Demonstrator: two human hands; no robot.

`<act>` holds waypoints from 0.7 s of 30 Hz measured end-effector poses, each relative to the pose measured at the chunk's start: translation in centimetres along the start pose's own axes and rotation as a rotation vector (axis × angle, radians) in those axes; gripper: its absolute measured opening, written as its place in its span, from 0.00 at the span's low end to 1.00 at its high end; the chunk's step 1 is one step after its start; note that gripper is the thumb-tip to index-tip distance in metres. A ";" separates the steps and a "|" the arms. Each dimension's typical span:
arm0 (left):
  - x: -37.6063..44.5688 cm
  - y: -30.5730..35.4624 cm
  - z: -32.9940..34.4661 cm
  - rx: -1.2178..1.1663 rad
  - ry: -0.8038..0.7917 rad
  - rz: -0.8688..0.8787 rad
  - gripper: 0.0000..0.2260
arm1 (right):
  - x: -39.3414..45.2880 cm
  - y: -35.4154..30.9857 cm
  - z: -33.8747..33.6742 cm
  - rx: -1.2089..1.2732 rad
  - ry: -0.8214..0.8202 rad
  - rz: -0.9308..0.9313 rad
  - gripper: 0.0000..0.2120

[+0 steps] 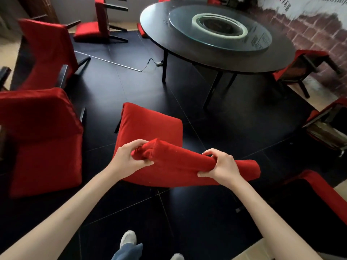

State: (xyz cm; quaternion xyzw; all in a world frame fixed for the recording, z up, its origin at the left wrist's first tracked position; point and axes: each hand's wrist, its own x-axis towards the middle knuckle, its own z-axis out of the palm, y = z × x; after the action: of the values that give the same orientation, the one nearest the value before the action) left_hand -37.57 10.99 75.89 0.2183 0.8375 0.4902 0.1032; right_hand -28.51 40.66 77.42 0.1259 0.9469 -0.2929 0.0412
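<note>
A chair in a red fabric cover (150, 126) stands right in front of me, its seat facing away. My left hand (129, 156) grips bunched red cloth at the left top corner of the backrest. My right hand (221, 164) pinches the same cover along the top edge, further right. The cloth is gathered into folds between my two hands, and the right end of the backrest (249, 169) sticks out past my right hand.
A round black table (154, 21) with a glass turntable (221, 29) stands ahead. Several red-covered chairs ring the dark floor: two at the left (43, 136), one tipped over at the back (101, 21), others at the right (308, 66). A cable lies near the table leg.
</note>
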 end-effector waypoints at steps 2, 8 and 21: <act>-0.3 0.0 0.1 -0.017 0.026 -0.019 0.18 | 0.3 0.0 -0.1 -0.019 -0.011 -0.024 0.27; -1.6 0.5 1.3 -0.017 0.096 -0.075 0.19 | 2.3 -0.5 -2.0 -0.068 -0.001 -0.109 0.26; -10.5 -0.8 5.8 -0.032 0.500 -0.203 0.15 | 4.5 -4.8 -0.5 -0.257 -0.109 -0.369 0.29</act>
State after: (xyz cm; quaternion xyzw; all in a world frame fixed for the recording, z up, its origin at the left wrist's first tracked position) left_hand -26.27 10.24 71.93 0.0035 0.8468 0.5291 -0.0548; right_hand -34.07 38.08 79.75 -0.0714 0.9798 -0.1790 0.0537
